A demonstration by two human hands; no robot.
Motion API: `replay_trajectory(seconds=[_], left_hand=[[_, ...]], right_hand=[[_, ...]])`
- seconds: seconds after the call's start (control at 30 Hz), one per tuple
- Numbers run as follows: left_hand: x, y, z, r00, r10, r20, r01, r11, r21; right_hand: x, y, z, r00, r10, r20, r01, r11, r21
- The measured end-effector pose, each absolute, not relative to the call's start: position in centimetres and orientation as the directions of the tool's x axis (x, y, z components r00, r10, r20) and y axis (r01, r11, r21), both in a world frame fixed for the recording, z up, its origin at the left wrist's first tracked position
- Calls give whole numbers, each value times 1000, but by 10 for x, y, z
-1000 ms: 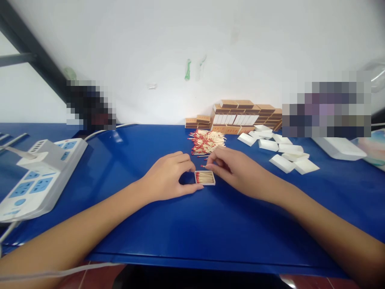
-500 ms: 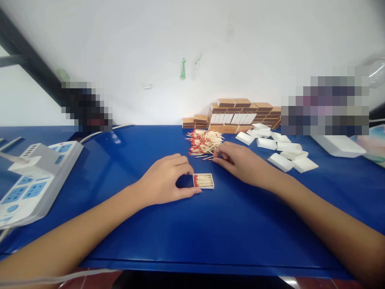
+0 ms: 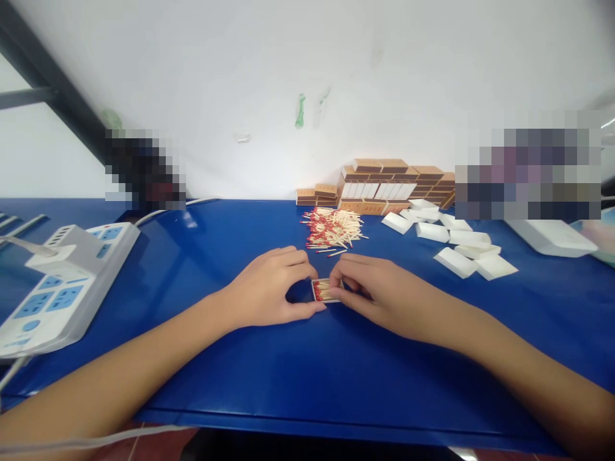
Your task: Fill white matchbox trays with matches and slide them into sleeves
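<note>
A small white matchbox tray lies on the blue table with a layer of red-headed matches inside. My left hand grips its left end, index finger at the far corner and thumb at the near one. Over the right part of the tray, my right hand has thumb and index finger pinched at a match; the fingers hide most of it and the tray's right end. Beyond the hands is a heap of loose matches, with a couple of single ones lying at its near edge.
Brown matchboxes stand stacked against the wall, with a smaller stack to their left. Several white trays lie scattered at the right. A power strip with a plugged-in adapter and cable occupies the left side.
My right hand has moved from the near edge of the match heap toward me, to above the tray. My left hand keeps its hold; the view has shifted slightly.
</note>
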State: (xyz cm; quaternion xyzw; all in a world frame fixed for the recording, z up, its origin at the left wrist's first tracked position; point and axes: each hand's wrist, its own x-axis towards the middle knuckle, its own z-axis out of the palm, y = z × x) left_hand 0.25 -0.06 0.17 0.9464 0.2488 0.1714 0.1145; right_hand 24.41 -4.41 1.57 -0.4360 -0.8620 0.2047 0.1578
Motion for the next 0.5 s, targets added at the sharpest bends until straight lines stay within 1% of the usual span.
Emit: replay_trajectory(seconds=[0.1,0.3,0.5], left_hand=[[3,-1,2,821,499,277,419,-856,302],[4,-1,3,817,505,277,422,-853,308],[4,0,2,816,505,281,420,-852,311]], right_hand=[[245,-43,14,-559,823,102,697,533,-479],[248,-40,13,-573,813,103,678,541,-498],[248,-41,14,-561,824,85,668,510,-541]])
